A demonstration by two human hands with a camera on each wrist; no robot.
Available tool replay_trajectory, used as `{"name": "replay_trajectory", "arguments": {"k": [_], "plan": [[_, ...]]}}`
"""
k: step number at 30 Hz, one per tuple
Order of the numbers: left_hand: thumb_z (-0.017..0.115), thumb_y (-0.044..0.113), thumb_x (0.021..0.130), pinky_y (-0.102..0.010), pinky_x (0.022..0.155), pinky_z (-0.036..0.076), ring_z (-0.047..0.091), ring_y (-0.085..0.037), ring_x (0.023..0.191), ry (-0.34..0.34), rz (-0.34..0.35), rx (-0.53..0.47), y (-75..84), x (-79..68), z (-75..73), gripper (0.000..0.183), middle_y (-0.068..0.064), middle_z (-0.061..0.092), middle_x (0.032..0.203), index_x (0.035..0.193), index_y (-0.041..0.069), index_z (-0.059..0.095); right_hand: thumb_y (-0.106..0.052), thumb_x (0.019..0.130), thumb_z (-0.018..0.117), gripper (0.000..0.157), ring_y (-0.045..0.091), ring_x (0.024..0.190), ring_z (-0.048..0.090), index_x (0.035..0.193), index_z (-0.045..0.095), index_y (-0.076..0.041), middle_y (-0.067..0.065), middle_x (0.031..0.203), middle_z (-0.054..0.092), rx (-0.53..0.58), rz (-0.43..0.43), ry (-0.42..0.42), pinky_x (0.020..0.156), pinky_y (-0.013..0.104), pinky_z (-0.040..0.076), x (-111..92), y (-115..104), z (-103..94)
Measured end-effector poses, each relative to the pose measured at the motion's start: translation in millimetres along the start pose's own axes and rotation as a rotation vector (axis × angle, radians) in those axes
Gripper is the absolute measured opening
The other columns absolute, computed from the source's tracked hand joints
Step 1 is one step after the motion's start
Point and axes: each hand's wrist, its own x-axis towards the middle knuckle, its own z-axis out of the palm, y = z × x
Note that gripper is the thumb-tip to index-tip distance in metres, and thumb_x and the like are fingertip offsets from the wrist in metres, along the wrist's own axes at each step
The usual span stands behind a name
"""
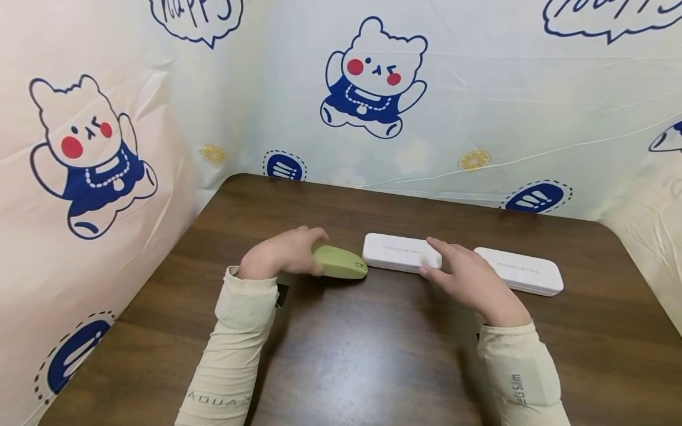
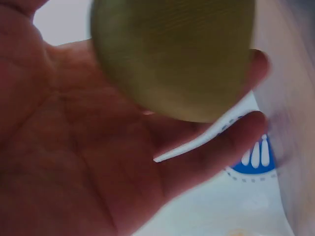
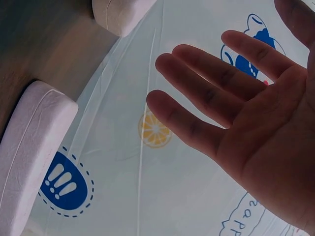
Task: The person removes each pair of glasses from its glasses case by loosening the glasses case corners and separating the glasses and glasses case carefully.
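My left hand (image 1: 288, 253) is around the left end of a green glasses case (image 1: 341, 264), which has a small glasses drawing on its right end. The left wrist view shows the rounded end of the green glasses case (image 2: 172, 59) between thumb and fingers, with the fingers reaching behind it. My right hand (image 1: 471, 278) has its fingers extended, the thumb and index finger overlapping the right end of a white case (image 1: 396, 251) in the head view. The right wrist view shows this right hand (image 3: 246, 103) with fingers spread and nothing in the palm.
A second white case (image 1: 522, 272) lies right of the first, partly behind my right hand. All stand on a brown wooden table (image 1: 341, 355). Behind and at the sides hangs a printed cloth (image 1: 479, 89) with cartoon bears, meeting the table's back edge.
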Motion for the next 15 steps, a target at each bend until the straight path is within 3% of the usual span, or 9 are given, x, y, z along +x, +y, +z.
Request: {"name": "replay_trajectory", "arguments": {"k": [7,15], "plan": [[0.075,0.026,0.083,-0.038,0.082,0.043,0.054,-0.022,0.093,0.081,0.125,-0.089,9.5,0.8,1.9,0.064,-0.006,0.053,0.115,0.141,0.018,0.053,-0.035,0.098,0.067,0.064,0.045,0.13,0.05,0.149,0.047,-0.004,0.027,0.139,0.054,0.024,-0.025,-0.008,0.105,0.061,0.035,1,-6,3.9],[0.079,0.03,0.083,-0.037,0.083,0.044,0.054,-0.019,0.095,0.053,0.306,-0.194,20.7,11.7,12.4,0.066,-0.003,0.055,0.115,0.142,0.015,0.054,-0.04,0.097,0.067,0.065,0.042,0.134,0.047,0.149,0.048,-0.004,0.02,0.144,0.053,0.091,-0.061,-0.055,0.107,0.059,0.035,6,-12,13.9]]}}
